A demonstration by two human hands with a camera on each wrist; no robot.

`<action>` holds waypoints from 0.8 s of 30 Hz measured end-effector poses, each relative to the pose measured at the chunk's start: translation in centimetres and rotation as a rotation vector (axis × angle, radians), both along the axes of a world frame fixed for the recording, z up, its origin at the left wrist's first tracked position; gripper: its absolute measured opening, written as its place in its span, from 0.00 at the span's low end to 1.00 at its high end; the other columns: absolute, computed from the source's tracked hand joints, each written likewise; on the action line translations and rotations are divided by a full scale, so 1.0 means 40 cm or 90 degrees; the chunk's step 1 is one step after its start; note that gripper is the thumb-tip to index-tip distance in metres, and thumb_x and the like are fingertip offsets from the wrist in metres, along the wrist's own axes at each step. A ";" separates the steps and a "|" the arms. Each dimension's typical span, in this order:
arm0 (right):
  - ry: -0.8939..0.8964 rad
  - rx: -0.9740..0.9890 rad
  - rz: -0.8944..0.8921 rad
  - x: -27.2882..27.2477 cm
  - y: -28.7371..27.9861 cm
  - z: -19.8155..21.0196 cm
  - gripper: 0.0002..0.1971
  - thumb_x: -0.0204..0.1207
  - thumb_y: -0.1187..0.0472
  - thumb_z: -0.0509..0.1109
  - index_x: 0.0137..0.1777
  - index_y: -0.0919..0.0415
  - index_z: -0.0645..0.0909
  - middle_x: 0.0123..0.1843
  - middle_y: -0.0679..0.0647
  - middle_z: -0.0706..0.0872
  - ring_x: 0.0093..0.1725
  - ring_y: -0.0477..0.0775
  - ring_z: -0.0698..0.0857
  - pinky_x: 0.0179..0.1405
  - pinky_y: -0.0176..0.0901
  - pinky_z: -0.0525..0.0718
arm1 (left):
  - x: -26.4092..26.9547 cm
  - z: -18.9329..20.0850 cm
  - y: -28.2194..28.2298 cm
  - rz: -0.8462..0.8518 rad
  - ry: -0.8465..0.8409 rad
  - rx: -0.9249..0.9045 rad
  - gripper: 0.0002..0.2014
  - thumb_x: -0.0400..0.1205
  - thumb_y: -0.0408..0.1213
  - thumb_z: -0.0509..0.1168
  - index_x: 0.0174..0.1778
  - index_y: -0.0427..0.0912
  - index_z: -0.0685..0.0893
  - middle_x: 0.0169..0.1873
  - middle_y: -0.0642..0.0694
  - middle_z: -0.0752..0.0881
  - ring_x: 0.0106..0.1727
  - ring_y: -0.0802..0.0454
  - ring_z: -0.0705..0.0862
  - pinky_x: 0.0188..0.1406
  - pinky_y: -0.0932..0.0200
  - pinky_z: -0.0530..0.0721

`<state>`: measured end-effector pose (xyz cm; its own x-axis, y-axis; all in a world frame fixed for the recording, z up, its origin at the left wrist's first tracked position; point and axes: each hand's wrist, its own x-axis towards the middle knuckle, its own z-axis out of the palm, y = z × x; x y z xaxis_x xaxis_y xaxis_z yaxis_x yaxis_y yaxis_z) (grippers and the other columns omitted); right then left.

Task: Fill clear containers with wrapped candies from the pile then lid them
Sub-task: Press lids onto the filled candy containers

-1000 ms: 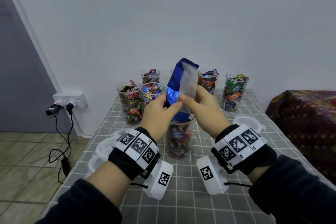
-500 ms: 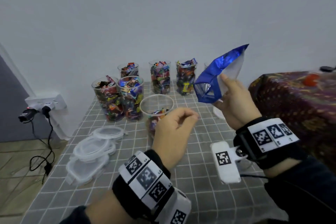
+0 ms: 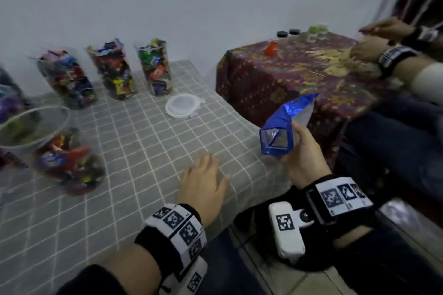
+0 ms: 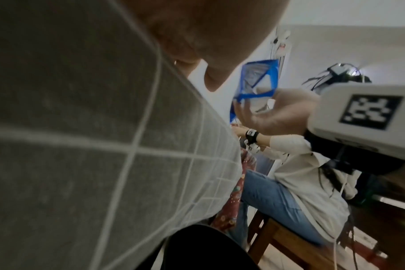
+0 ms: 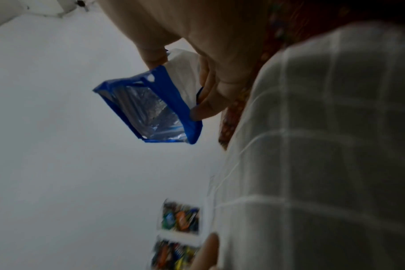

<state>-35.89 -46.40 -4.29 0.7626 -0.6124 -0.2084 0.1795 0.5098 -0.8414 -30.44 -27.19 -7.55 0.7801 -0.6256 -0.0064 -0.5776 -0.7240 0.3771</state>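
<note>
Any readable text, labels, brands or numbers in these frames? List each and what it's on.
No text can be read.
Blue bag, held in the right hand: no print legible.
Candy wrappers in the containers: print blurred, unreadable.
Wrist bands: square coded markers only; tiny marks beneath too small to read.
Wrist camera: coded marker, no words.
Left hand holds nothing printed.

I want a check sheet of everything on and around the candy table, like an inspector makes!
Surface: grey checked tablecloth.
Job's things: three clear tall containers full of wrapped candies by the wall; nearest clear container partly filled; round white lid lying loose.
Clutter: empty blue foil bag.
Hands: left hand flat on cloth; right hand grips bag.
Cables: nothing seen.
Surroundings: white wall; patterned dark red cloth-covered table, another person's hands working there.
</note>
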 end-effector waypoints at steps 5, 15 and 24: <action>0.145 0.004 -0.166 -0.124 -0.102 -0.142 0.20 0.78 0.51 0.64 0.63 0.62 0.83 0.56 0.59 0.88 0.51 0.61 0.87 0.44 0.50 0.83 | -0.001 -0.023 -0.022 0.005 -0.040 0.094 0.29 0.87 0.54 0.42 0.83 0.45 0.53 0.83 0.47 0.54 0.83 0.51 0.50 0.82 0.47 0.47; 0.683 -0.157 -0.034 -0.242 -0.122 -0.453 0.21 0.85 0.57 0.57 0.68 0.74 0.76 0.65 0.75 0.78 0.62 0.72 0.78 0.50 0.50 0.71 | -0.003 -0.026 -0.022 0.015 -0.045 0.083 0.28 0.87 0.52 0.43 0.83 0.45 0.53 0.83 0.48 0.54 0.83 0.52 0.49 0.82 0.46 0.45; 0.587 -0.199 -0.202 -0.196 -0.144 -0.341 0.15 0.74 0.54 0.65 0.52 0.65 0.81 0.50 0.66 0.82 0.52 0.69 0.81 0.57 0.62 0.80 | -0.006 -0.021 -0.006 0.032 -0.040 0.051 0.28 0.87 0.51 0.44 0.83 0.45 0.54 0.83 0.49 0.55 0.83 0.53 0.50 0.83 0.52 0.45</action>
<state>-43.74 -52.15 -17.93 0.1793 -0.8859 -0.4278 -0.5160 0.2855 -0.8076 -30.68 -27.41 -8.39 0.8111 -0.5849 -0.0045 -0.5603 -0.7792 0.2810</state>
